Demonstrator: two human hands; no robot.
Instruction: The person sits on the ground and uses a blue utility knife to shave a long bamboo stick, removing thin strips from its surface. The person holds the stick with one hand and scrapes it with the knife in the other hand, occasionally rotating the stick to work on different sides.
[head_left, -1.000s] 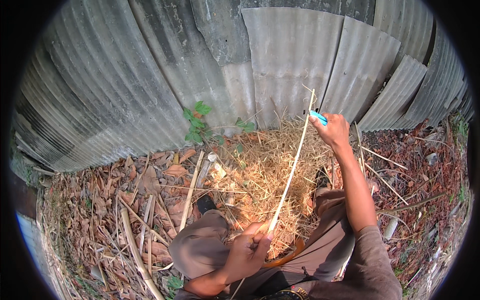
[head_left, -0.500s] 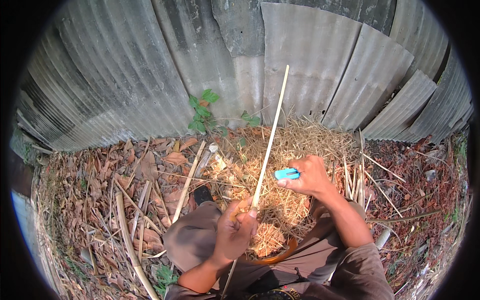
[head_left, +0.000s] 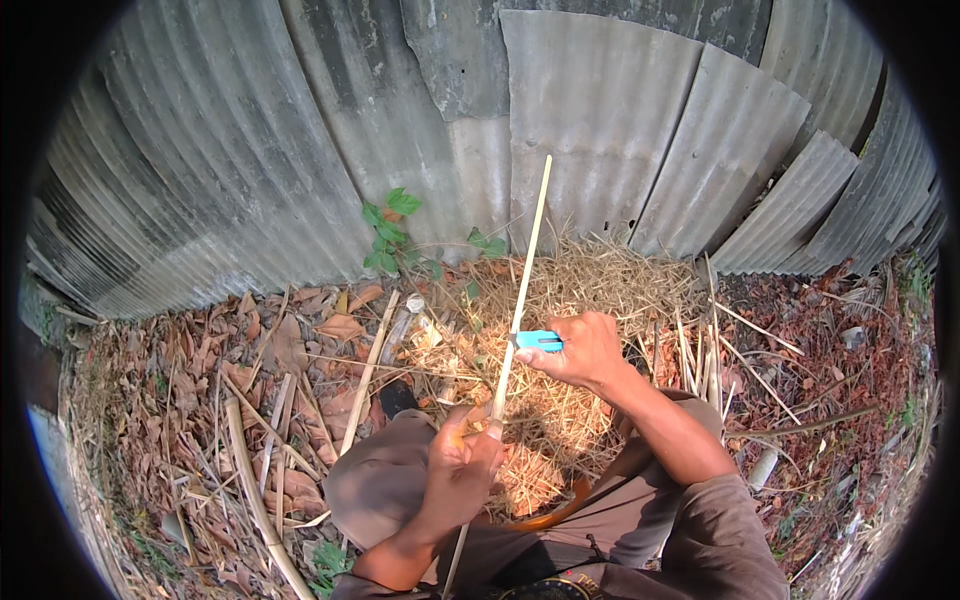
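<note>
A long pale strip, like split bamboo (head_left: 532, 245), slants up and away from my lap. My left hand (head_left: 466, 462) is closed round its lower part, the thumb lying along it. The tail of the strip runs down past my wrist between my legs. In my closed right hand (head_left: 585, 350) is a blue utility knife (head_left: 540, 341), its front end against the strip a little above my left hand. The knife's blade is too small to make out. Under both hands lies a heap of thin straw-coloured shavings (head_left: 560, 430).
A corrugated metal fence (head_left: 600, 130) stands across the far side. Dry leaves (head_left: 300, 330) cover the ground at left, with a thick bamboo stick (head_left: 258, 490) and thinner sticks among them. A clear bottle (head_left: 398, 330) lies near a green plant (head_left: 388, 240).
My right hand has moved left, bringing the knife from beside the strip to meet it. The strip has shifted slightly left and lower, and the whole view has shifted a little.
</note>
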